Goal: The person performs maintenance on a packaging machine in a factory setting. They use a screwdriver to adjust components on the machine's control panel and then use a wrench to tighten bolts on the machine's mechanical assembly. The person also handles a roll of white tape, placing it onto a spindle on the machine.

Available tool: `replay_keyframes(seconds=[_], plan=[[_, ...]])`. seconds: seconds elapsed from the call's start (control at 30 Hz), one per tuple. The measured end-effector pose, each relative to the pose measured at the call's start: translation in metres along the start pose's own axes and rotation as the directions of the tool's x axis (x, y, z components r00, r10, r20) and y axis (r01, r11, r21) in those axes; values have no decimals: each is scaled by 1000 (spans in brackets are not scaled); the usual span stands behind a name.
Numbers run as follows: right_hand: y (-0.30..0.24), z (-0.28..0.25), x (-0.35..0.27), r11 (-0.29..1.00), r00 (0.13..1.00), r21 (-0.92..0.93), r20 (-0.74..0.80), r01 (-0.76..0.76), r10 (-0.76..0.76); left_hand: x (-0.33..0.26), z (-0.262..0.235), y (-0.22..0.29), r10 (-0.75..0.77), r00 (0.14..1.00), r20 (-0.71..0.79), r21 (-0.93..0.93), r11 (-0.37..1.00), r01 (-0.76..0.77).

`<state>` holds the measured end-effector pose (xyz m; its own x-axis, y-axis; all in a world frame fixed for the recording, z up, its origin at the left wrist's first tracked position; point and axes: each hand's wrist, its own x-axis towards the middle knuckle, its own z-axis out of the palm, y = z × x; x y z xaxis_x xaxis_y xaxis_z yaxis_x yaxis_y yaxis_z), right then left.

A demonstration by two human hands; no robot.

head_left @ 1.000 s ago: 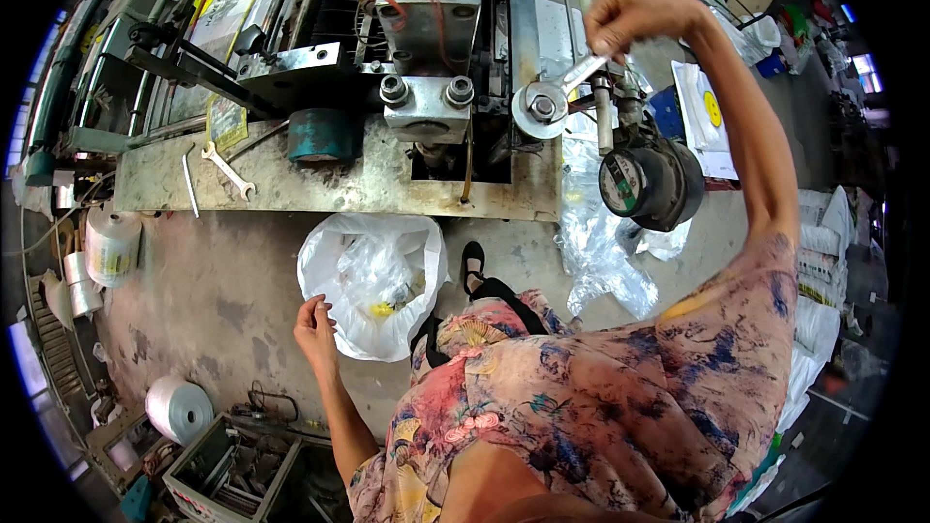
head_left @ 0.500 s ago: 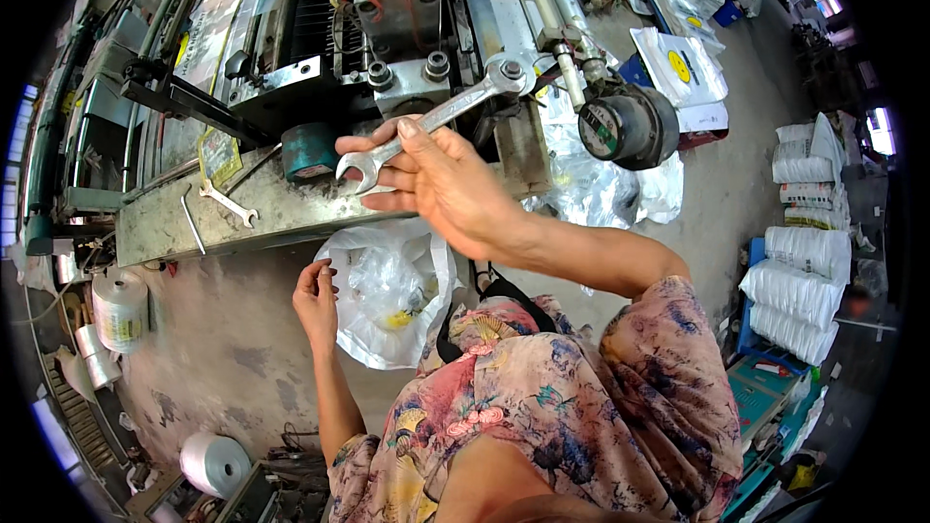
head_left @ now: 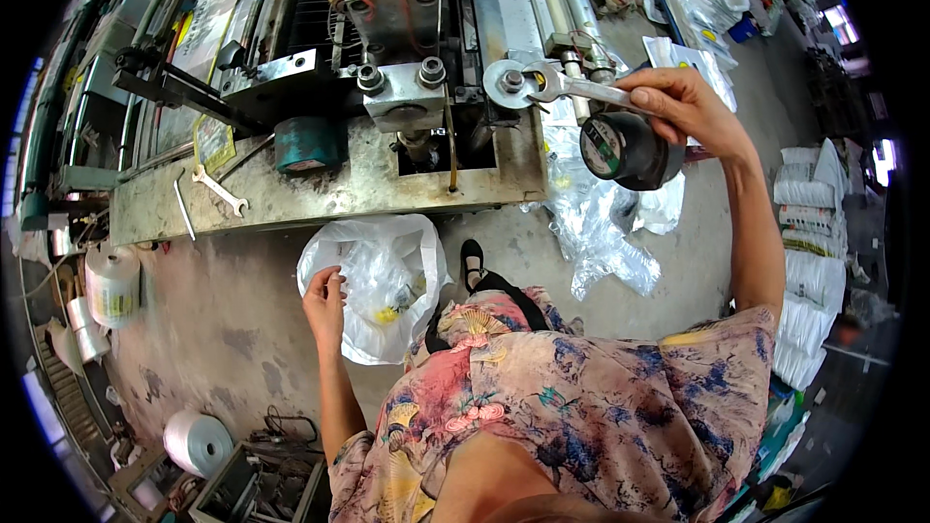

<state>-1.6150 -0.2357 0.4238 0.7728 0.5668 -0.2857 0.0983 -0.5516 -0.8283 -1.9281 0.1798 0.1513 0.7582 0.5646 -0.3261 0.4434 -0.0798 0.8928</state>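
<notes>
My right hand (head_left: 683, 108) is closed round one end of a steel combination wrench (head_left: 596, 91), held out to the right over the machine. The wrench's open jaw is at a bolt head (head_left: 511, 82) set in a round washer on the machine's side; whether the jaw seats on it I cannot tell. Low on the left, my left hand (head_left: 325, 305) hangs with loosely bent fingers and nothing visible in it. Just beside it, a white plastic bag (head_left: 426, 261) with clear film scraps stands on the floor.
On the metal ledge (head_left: 320, 203) lie a smaller wrench (head_left: 221, 192) and a hex key (head_left: 184, 205). A round black motor-like part (head_left: 635, 153) sits just below my right wrist. Clear film (head_left: 605, 252) spills to the floor; stacked white bundles (head_left: 809, 261) stand far right.
My right hand has carried the wrench rightward and swung it round, so its open jaw now meets the bolt. The left hand has barely moved.
</notes>
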Motion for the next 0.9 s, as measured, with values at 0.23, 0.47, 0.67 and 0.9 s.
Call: replay_keyframes(seconds=[0.23, 0.47, 0.67, 0.9], plan=[[-9, -47, 92, 975, 940, -114, 307, 190, -147, -32, 0, -10, -96, 989, -109, -42, 995, 92], [-29, -41, 169, 936, 831, -200, 538, 290, -142, -52, -9, -19, -151, 973, -176, -75, 987, 140], [-26, -20, 66, 974, 899, -215, 410, -66, 151, -36, -8, -24, -149, 981, -124, -99, 986, 137], [-45, 169, -6, 750, 948, 607, 308, -264, 85, 2, -10, -9, -18, 1000, 4, -123, 992, 19]])
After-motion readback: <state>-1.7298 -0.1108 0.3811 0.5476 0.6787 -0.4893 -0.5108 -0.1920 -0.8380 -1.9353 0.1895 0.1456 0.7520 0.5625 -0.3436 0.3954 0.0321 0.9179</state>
